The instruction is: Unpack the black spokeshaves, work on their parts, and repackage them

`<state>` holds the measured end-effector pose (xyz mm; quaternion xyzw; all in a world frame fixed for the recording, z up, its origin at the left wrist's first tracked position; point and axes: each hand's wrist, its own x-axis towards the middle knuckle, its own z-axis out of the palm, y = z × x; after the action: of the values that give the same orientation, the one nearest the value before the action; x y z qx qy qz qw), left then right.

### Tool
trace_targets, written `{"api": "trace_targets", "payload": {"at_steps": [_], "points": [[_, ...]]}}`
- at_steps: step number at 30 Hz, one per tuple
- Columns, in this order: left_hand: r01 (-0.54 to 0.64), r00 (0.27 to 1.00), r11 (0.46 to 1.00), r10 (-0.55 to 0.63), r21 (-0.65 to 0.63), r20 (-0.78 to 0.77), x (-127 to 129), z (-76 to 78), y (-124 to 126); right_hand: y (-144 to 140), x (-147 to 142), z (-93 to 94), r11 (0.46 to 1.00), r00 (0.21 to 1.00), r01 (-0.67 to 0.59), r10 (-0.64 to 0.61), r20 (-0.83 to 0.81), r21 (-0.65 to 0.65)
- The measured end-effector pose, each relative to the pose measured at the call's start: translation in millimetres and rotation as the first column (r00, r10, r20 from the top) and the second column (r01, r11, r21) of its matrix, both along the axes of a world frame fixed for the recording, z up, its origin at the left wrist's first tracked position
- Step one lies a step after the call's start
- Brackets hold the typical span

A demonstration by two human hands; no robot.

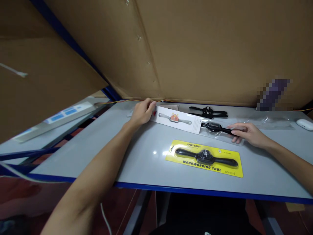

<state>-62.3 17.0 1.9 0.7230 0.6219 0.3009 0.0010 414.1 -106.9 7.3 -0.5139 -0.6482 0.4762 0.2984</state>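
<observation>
My left hand (143, 112) is closed on the left end of a white printed card (176, 120) that shows a picture of a two-handled tool. Just past the card's right end lies a black spokeshave (214, 127) in clear plastic. Its right handle is between the fingers and thumb of my right hand (249, 134), with plastic around it. The card covers the spokeshave's left part. Nearer to me, a second black spokeshave (206, 156) sits flat on a yellow card (232, 170) reading "Spoke shave" and "Woodworking tool".
Behind the card, several black tool handles (207, 112) lie near the cardboard wall (207, 49). Clear plastic packaging (274, 122) lies at the right, near a white rounded object (304, 124). A power strip (61, 118) stands left of the blue-edged table (146, 163).
</observation>
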Motion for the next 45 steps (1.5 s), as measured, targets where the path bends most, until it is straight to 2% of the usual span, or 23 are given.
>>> {"api": "trace_targets", "payload": {"at_steps": [3, 6, 8, 10, 14, 20, 29, 31, 33, 34, 36, 38, 40, 45], "points": [[-0.013, 1.0, 1.0, 0.013, -0.01, -0.018, 1.7, 2.9, -0.8, -0.1, -1.0, 0.2, 1.0, 1.0, 0.007, -0.007, -0.009, -0.007], [-0.013, 0.998, 1.0, 0.014, -0.019, 0.065, -4.9, 4.1, 2.4, -0.6, -1.9, 1.1, 1.0, 1.0, 0.01, -0.01, 0.006, -0.011], [-0.071, 0.983, 0.997, 0.071, -0.006, 0.167, -14.7, 4.2, 5.1, -0.9, -1.8, 1.3, 1.0, 1.0, 0.005, -0.005, 0.02, -0.012], [-0.181, 0.944, 0.983, 0.174, 0.002, 0.28, -28.5, 4.1, 6.3, -0.8, -1.2, 0.9, 1.0, 1.0, 0.004, -0.004, 0.02, -0.011], [-0.313, 0.895, 0.95, 0.296, -0.003, 0.332, -57.6, 3.8, 3.8, -0.2, 0.0, -0.6, 1.0, 1.0, 0.007, -0.007, 0.006, -0.002], [-0.468, 0.846, 0.884, 0.444, 0.01, 0.296, -71.9, 1.1, 2.3, -0.1, 0.1, -0.9, 1.0, 1.0, -0.002, 0.002, -0.003, 0.004], [-0.439, 0.896, 0.899, 0.437, 0.003, 0.083, -67.2, -2.5, 5.2, -0.7, 0.6, -2.9, 0.999, 1.0, -0.008, 0.007, 0.029, 0.033], [-0.452, 0.891, 0.892, 0.452, -0.014, 0.046, -64.5, -0.3, 4.8, -4.2, -2.1, -5.3, 0.996, 0.998, 0.015, -0.02, 0.062, 0.086], [-0.455, 0.89, 0.89, 0.455, -0.035, 0.014, -59.7, 2.7, 4.9, -8.1, -4.7, -8.6, 0.971, 0.988, 0.06, -0.09, 0.122, 0.231], [-0.447, 0.894, 0.893, 0.447, -0.045, -0.003, -56.3, 4.1, 5.1, -9.6, -5.4, -10.2, 0.938, 0.978, 0.067, -0.129, 0.164, 0.339], [-0.418, 0.908, 0.907, 0.416, -0.056, -0.035, -47.1, 6.2, 5.9, -10.7, -4.2, -12.8, 0.832, 0.947, 0.0, -0.178, 0.266, 0.555], [-0.368, 0.929, 0.928, 0.364, -0.054, -0.068, -35.3, 6.9, 6.7, -9.6, 0.2, -13.9, 0.727, 0.907, -0.147, -0.172, 0.385, 0.67], [-0.279, 0.954, 0.959, 0.271, -0.047, -0.131, -21.8, 6.3, 6.8, -7.5, 6.1, -14.0, 0.68, 0.855, -0.277, -0.147, 0.497, 0.678], [-0.103, 0.973, 0.992, 0.085, -0.076, -0.214, 15.5, 0.6, -0.9, -5.7, 13.3, -13.4, 0.668, 0.742, -0.413, -0.147, 0.654, 0.619]]}}
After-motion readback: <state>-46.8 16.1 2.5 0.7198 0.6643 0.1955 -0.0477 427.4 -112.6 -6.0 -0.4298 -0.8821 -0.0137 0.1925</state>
